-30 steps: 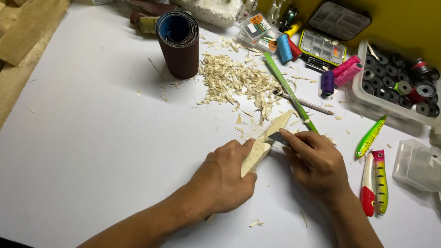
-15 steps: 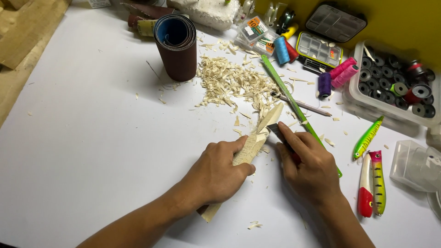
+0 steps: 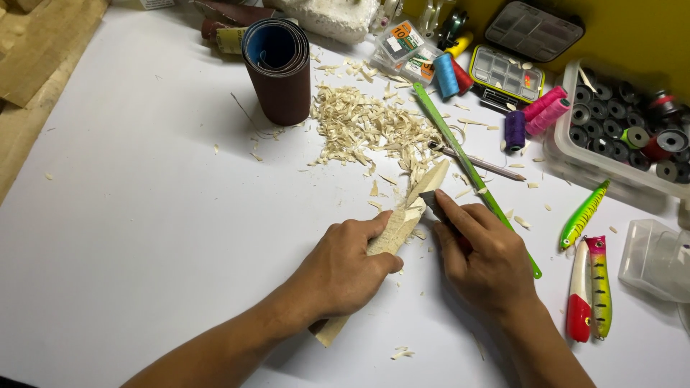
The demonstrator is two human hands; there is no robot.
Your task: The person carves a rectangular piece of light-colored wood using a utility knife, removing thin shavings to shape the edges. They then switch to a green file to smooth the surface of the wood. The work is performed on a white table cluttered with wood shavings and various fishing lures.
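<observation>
Carefully, I clamp my left hand [image 3: 345, 269] on the wood [image 3: 402, 219]; my right [image 3: 481, 251] grips the knife [image 3: 431, 202], shaving thin, away from me.

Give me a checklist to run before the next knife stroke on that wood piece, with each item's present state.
1. Left hand wrapped around the wood piece: ok.
2. Right hand holds the knife, blade against the wood: ok.
3. Left thumb clear of the blade: not ok, it lies close beside it.
4. Blade points away from the body, toward the shavings: ok.
5. Green ruler clear of the stroke: cannot tell, it lies right beside the hand.
6. Blade sharpness: cannot tell.
</observation>
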